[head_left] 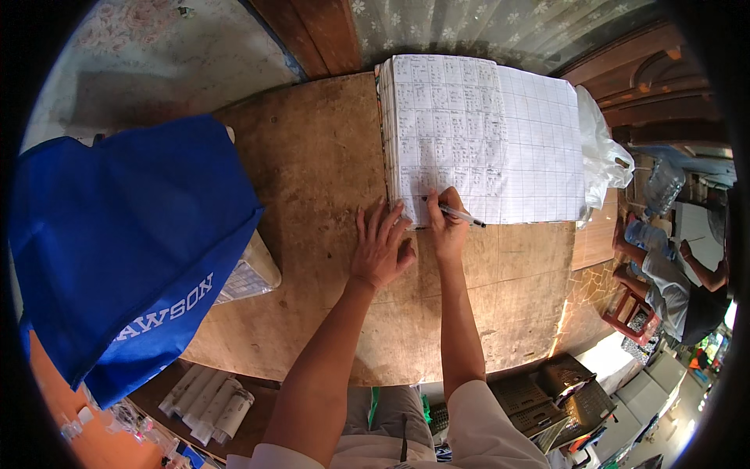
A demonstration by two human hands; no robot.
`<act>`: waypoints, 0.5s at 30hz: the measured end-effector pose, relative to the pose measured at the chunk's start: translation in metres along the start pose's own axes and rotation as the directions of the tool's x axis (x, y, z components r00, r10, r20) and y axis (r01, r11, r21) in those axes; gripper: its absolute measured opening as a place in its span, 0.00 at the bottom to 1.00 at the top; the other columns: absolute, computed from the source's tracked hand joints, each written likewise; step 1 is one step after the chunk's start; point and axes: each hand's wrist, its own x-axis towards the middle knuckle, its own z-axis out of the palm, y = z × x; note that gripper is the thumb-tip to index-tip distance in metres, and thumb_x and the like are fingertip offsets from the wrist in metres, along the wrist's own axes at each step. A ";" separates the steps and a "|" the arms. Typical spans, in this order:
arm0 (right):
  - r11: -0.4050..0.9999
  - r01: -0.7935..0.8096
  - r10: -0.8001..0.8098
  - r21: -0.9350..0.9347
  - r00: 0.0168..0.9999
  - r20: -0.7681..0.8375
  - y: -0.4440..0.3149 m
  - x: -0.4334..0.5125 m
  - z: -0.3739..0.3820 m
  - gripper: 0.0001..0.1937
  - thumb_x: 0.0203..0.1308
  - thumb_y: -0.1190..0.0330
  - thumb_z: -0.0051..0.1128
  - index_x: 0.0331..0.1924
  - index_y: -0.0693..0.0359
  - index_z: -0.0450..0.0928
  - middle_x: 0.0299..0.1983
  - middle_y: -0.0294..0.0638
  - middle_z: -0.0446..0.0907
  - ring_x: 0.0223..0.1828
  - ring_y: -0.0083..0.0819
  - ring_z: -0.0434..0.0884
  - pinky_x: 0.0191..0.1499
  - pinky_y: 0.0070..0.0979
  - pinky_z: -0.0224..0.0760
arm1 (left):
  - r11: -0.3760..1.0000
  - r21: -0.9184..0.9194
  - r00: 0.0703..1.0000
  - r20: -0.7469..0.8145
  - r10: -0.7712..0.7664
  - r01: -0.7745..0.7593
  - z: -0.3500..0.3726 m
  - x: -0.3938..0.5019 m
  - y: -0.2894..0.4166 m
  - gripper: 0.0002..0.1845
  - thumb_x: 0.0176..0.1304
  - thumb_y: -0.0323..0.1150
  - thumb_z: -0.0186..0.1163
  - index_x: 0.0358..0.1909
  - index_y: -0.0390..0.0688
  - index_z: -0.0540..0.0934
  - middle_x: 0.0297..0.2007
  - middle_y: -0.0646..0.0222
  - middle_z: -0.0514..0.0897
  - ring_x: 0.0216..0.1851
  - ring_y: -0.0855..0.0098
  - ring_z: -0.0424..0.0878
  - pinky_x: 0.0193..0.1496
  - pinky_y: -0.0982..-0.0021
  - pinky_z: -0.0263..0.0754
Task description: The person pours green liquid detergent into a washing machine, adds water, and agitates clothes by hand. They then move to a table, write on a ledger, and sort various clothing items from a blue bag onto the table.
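A thick ruled notebook (542, 146) lies spread on a worn wooden table (328, 146). Handwriting in a drawn grid fills its left page, while the right page shows grid lines without writing. My right hand (449, 230) grips a pen (466, 216) with a clear barrel and dark end, its tip near the lower left part of the written page. My left hand (381, 249) rests with spread fingers on the table, fingertips at the notebook's lower left corner, holding nothing.
A blue cloth (135, 228) with white lettering covers a device on the left. A white plastic bag (600, 152) sits beside the notebook. Plastic-wrapped rolls (208, 404) lie below the table edge, lower left. Dark plastic crates (545, 398) stand lower right. Another person (674, 287) sits at far right.
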 end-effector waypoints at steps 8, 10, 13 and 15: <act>0.988 -0.072 0.075 0.136 0.997 -0.013 -0.004 -0.002 0.002 0.14 0.63 0.73 0.53 0.23 0.60 0.62 0.20 0.27 0.61 0.24 0.13 0.57 0.26 0.14 0.52 | 1.000 0.001 1.000 -0.007 0.012 -0.012 -0.001 0.000 0.000 0.26 0.50 0.42 0.58 0.52 0.47 0.67 0.64 0.66 0.57 0.68 0.55 0.49 0.67 0.38 0.37; 0.986 -0.101 0.100 0.129 0.995 0.014 -0.004 -0.003 0.000 0.11 0.63 0.75 0.51 0.25 0.62 0.63 0.22 0.27 0.62 0.27 0.14 0.58 0.29 0.13 0.55 | 1.000 0.008 1.000 0.003 -0.002 0.002 0.001 0.000 0.000 0.26 0.51 0.44 0.56 0.53 0.49 0.68 0.64 0.69 0.57 0.69 0.58 0.47 0.68 0.38 0.35; 0.989 -0.086 0.087 0.116 0.996 0.004 -0.007 -0.003 0.000 0.11 0.63 0.76 0.51 0.25 0.62 0.64 0.22 0.27 0.62 0.27 0.14 0.58 0.30 0.13 0.55 | 1.000 0.007 1.000 0.020 -0.016 0.016 0.000 0.000 0.001 0.26 0.51 0.44 0.56 0.53 0.49 0.68 0.64 0.69 0.56 0.69 0.58 0.47 0.68 0.39 0.35; 0.989 -0.108 0.109 0.106 0.994 -0.007 -0.002 -0.003 -0.002 0.11 0.63 0.75 0.51 0.25 0.62 0.64 0.22 0.27 0.62 0.27 0.14 0.58 0.30 0.13 0.55 | 1.000 0.006 1.000 0.006 0.001 -0.001 0.000 0.000 0.002 0.26 0.51 0.42 0.58 0.52 0.48 0.66 0.63 0.66 0.58 0.68 0.56 0.49 0.68 0.38 0.37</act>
